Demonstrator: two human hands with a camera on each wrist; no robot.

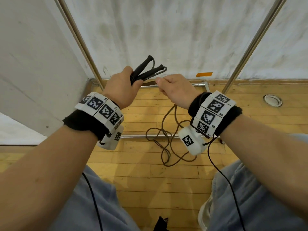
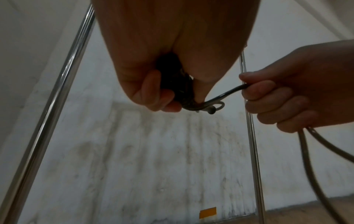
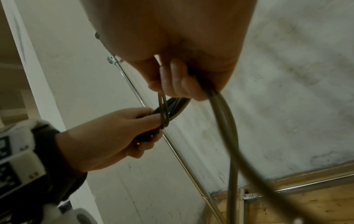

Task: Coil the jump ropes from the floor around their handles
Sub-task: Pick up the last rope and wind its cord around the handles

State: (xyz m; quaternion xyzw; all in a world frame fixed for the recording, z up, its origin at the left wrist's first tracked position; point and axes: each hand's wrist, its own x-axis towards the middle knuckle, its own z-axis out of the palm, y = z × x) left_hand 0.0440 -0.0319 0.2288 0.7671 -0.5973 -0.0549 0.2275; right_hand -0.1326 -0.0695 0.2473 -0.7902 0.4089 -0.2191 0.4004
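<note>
1. Left hand [image 1: 120, 87] fingers [image 2: 153, 97] curl around both handles [image 1: 146, 69], which point up and away.
2. Right hand [image 1: 175, 90] fingers [image 2: 268, 97] pinch the rope [image 1: 168, 140] just beside the handles.
3. Slack trails down to the floor [image 1: 150, 177], tangled, below the right hand.

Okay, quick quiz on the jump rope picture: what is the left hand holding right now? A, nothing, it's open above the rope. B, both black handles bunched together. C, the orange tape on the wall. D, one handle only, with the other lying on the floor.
B: the left hand grips both black handles together, their ends fanning out above the fist, while the right hand pulls the rope.
</note>
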